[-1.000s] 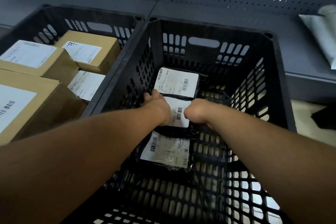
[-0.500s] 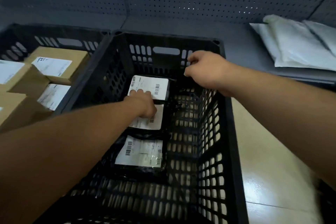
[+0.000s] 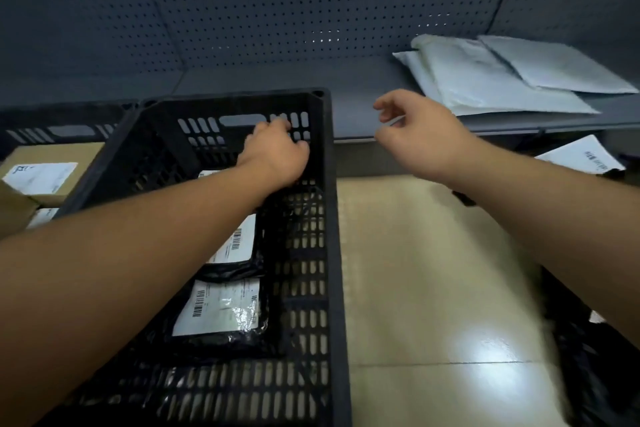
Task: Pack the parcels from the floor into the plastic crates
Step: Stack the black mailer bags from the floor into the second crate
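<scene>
Head view: the left hand point(image 3: 277, 152) is inside the black plastic crate point(image 3: 332, 253), up near its far right corner, fingers curled loosely with nothing plainly in its grip; whether the fingertips touch the slotted wall is hard to tell. The right hand point(image 3: 420, 135) hangs outside the crate above the tiled floor point(image 3: 433, 288), fingers relaxed and apart, holding nothing. Black-wrapped parcels point(image 3: 221, 315) with white labels lie flat in a row on the crate bottom. A second crate point(image 3: 69, 128) on the left holds cardboard boxes point(image 3: 45, 163). Grey padded mailers point(image 3: 502, 80) lie on the shelf point(image 3: 346, 87) behind.
</scene>
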Available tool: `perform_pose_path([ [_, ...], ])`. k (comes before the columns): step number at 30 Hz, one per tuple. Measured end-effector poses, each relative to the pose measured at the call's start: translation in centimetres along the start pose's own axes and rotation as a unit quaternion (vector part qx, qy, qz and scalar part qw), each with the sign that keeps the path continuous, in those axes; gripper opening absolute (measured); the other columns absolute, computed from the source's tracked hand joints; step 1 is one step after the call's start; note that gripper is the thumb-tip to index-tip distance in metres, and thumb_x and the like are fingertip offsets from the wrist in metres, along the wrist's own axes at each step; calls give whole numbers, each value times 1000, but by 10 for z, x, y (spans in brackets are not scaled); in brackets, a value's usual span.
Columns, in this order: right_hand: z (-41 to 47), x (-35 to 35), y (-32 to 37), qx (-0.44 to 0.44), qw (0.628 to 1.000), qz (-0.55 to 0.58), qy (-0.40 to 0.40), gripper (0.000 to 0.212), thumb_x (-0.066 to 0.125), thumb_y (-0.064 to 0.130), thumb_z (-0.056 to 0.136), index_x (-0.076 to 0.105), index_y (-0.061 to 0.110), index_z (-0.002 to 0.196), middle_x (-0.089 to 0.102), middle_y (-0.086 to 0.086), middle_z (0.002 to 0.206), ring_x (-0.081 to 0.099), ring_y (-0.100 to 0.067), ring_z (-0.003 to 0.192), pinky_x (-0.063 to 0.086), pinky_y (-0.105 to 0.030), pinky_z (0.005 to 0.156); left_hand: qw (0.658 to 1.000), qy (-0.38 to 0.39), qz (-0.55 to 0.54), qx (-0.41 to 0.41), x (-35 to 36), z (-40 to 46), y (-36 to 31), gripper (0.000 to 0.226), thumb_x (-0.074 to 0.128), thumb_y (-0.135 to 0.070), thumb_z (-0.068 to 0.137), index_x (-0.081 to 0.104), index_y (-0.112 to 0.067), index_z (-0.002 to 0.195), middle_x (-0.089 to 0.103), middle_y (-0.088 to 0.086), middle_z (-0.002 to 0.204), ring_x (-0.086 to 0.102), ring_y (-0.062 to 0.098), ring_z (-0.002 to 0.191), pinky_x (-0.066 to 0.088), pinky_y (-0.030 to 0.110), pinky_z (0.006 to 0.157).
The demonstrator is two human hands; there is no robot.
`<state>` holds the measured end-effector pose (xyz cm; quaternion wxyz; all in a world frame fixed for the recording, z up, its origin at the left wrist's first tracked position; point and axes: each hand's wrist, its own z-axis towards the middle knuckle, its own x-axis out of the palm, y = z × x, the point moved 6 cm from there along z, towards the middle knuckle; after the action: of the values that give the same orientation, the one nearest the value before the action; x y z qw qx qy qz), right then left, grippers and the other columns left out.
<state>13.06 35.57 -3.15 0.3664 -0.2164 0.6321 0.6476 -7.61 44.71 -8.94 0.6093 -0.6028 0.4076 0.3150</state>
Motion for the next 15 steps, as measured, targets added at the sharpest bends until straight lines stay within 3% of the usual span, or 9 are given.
perform_pose_path([
  [5, -24, -26, -60, 58, 998, 12, -20, 40, 62, 22, 91, 59, 26, 130, 62, 5, 121, 59, -13, 92, 48, -27, 82, 992, -70, -18, 107, -2, -24, -75, 50, 53, -38, 97, 47, -22, 144, 45, 8, 145, 46, 30, 130, 45, 46, 105],
  [8, -40, -40, -98, 101, 995, -6, -17, 45, 63, 22, 89, 58, 20, 134, 64, 0, 125, 61, -20, 104, 48, -32, 97, 985, -54, -10, 163, 18, -45, -112, 51, 53, -37, 97, 47, -22, 145, 45, 6, 147, 43, 29, 134, 43, 46, 108],
  [15, -77, -111, -201, 208, 974, -84, -33, 52, 58, 28, 94, 50, 17, 144, 57, -10, 138, 58, -31, 118, 43, -32, 89, 978, 10, 4, 210, 74, -78, -188, 50, 53, -40, 97, 46, -25, 144, 45, 3, 146, 40, 28, 136, 39, 44, 111],
])
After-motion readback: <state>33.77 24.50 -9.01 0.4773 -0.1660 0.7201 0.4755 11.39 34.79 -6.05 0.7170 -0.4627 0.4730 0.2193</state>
